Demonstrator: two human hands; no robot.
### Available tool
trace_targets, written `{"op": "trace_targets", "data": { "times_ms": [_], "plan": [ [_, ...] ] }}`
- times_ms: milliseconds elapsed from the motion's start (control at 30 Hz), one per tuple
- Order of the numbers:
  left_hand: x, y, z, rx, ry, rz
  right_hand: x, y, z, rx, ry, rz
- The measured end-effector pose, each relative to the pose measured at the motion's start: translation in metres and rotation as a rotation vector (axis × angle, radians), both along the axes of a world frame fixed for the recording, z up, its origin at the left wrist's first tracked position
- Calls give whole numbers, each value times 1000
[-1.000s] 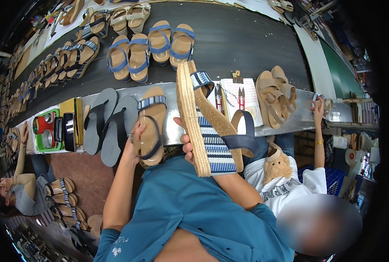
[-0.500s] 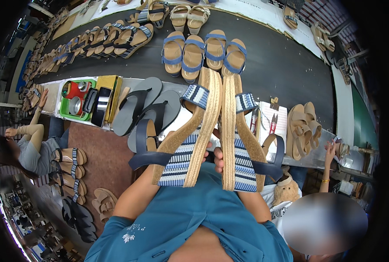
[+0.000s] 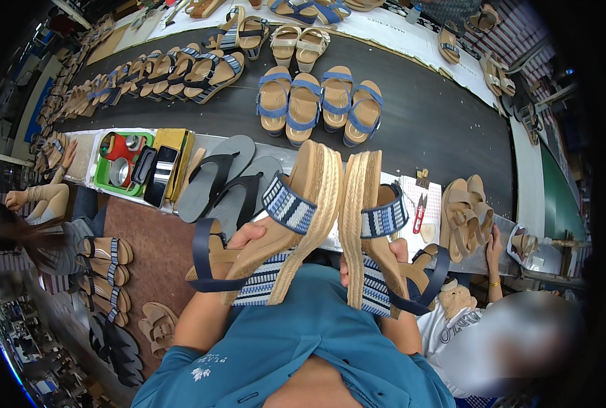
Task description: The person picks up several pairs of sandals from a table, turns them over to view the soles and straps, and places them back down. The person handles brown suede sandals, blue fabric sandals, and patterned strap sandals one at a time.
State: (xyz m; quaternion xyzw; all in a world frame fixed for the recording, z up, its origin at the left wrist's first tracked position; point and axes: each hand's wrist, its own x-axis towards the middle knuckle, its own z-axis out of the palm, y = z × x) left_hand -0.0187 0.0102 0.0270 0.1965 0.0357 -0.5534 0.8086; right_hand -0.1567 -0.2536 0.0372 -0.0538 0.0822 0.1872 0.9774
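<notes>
My left hand (image 3: 248,234) is closed around the left wedge sandal (image 3: 279,268), which has a blue-and-white woven toe strap, a navy ankle strap and a braided straw-coloured sole edge. Its matching wedge sandal (image 3: 368,272) is in my right hand (image 3: 399,251), thumb and fingers gripping the middle. Both sandals are tilted side by side in front of my chest, toes pointing away and soles facing each other. Their toe ends nearly meet. The sandals hide most of my palms.
Blue-strapped sandals (image 3: 304,109) stand on the dark belt (image 3: 439,115) ahead. Grey flip-flops (image 3: 214,178), a green tray (image 3: 101,178) and a phone (image 3: 160,177) lie left; red-handled snips (image 3: 420,214) and beige sandals (image 3: 465,214) right. Co-workers sit either side, one hand (image 3: 495,248) near the beige sandals.
Both wedge sandals have turned so their footbeds and toe straps show more, and their toes have dropped nearer to me. The co-worker's hand on the right has lowered toward the beige sandals.
</notes>
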Motion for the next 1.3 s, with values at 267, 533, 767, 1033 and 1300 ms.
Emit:
{"op": "trace_targets", "data": {
  "times_ms": [267, 533, 767, 1033, 1300],
  "plan": [
    [13, 11, 33, 193, -310, 120, 5, -10, 28, -233, 68, 9],
    [7, 31, 39, 171, -283, 349, 4, -43, 8, -920, -178, -84],
    [33, 24, 36, 400, -826, 261, 36, -28, 70, -1705, -313, -145],
    [29, -5, 43, 431, -939, 256, 28, -19, 88, -1883, -120, -193],
    [23, -37, 58, 630, -785, 987, 53, 2, 63, -1894, 107, -1245]
  ]
}}
